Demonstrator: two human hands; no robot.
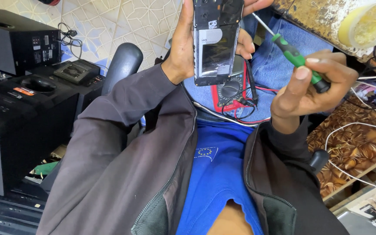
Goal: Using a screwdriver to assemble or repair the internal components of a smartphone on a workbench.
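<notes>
- Two bare hands share the work over a seated person's lap: the left hand (187, 41) is wrapped around an opened smartphone (216, 39), thumb along one long edge and fingertips curling round the other, so the phone is held firmly, upright and slightly tilted, its back cover off and its dark inner frame facing the camera.
- The right hand (310, 85) is closed around the green-and-black handle of a screwdriver (294, 55), pinched between thumb and forefinger; its thin metal shaft angles up and left toward the phone's upper right edge, though the tip runs behind the left hand's fingers and cannot be seen.
- Beneath the phone, a red-cased multimeter (230, 89) rests on blue jeans (279, 65), its black and red leads (244, 106) looped loosely beside it.
- In judgement, the step goes best with the phone braced steady against the palm and the driver kept in line with the screw, pressed lightly and turned slowly so the small head does not strip.
- A loosened screw could drop into the lap or the leads; tilting the phone flatter would help keep it in place.
- Black audio equipment (18, 100) is stacked at the left, and a cluttered workbench (353, 143) with white wires and a roll of yellow tape (366, 24) sits at the right.
</notes>
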